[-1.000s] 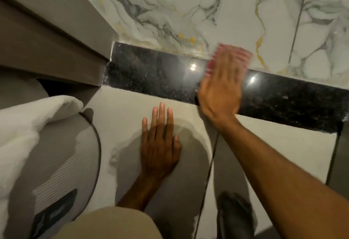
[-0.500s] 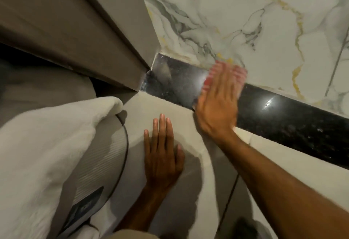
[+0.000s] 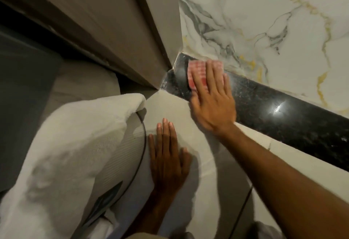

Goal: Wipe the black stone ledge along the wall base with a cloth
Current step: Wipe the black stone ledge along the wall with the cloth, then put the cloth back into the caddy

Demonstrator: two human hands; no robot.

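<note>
The black stone ledge [image 3: 273,117] runs along the base of the marble wall, from the wooden frame down to the right. A red and white checked cloth [image 3: 197,74] lies flat on the ledge's left end, close to the corner. My right hand [image 3: 212,102] presses flat on the cloth with fingers stretched out, covering most of it. Flat on the pale floor below rests my left hand [image 3: 166,155], palm down, holding nothing.
A grey-brown wooden frame [image 3: 120,30] meets the ledge at the corner. A white towel [image 3: 66,153] lies over a round ribbed grey object [image 3: 122,163] at the left. The white marble wall [image 3: 264,21] with grey and gold veins rises behind the ledge.
My right hand has slid the cloth leftward along the ledge toward the corner by the frame. The view has shifted left with it. My left hand stays planted on the floor.
</note>
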